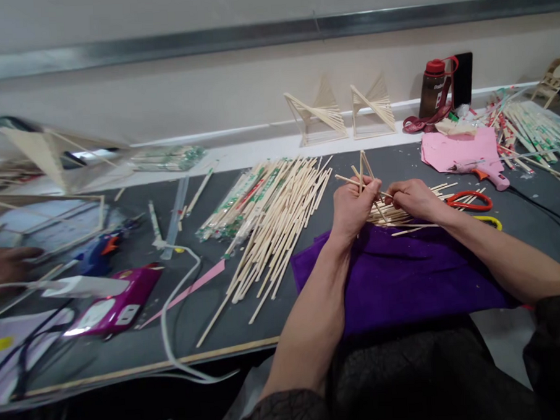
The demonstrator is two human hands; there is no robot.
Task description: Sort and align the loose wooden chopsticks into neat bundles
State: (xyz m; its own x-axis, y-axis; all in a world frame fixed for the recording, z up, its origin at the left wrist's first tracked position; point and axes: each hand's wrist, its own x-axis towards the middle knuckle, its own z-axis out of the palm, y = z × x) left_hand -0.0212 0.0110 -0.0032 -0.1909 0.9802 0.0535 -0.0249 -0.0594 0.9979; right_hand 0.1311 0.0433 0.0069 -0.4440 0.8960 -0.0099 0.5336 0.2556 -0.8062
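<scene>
My left hand [354,203] is closed around a small frame of bamboo chopsticks [362,169], whose sticks cross and rise to a point above the thumb. My right hand [414,199] is closed in a pinch at the end of a chopstick that reaches across from the left hand. Beneath both hands lies a pile of loose chopsticks [401,214]. A folded purple cloth [403,273] covers the table edge before me. Scissors with orange-red handles [469,200] rest just right of my right hand.
Left lies a big heap of loose chopsticks [285,222] beside wrapped chopsticks [237,199]. A pink glue gun [489,171] is at right. Two twisted stick models [373,110] stand by the wall near a bottle [432,89]. Far left, another person's hand [8,268] is near a blue glue gun [96,255].
</scene>
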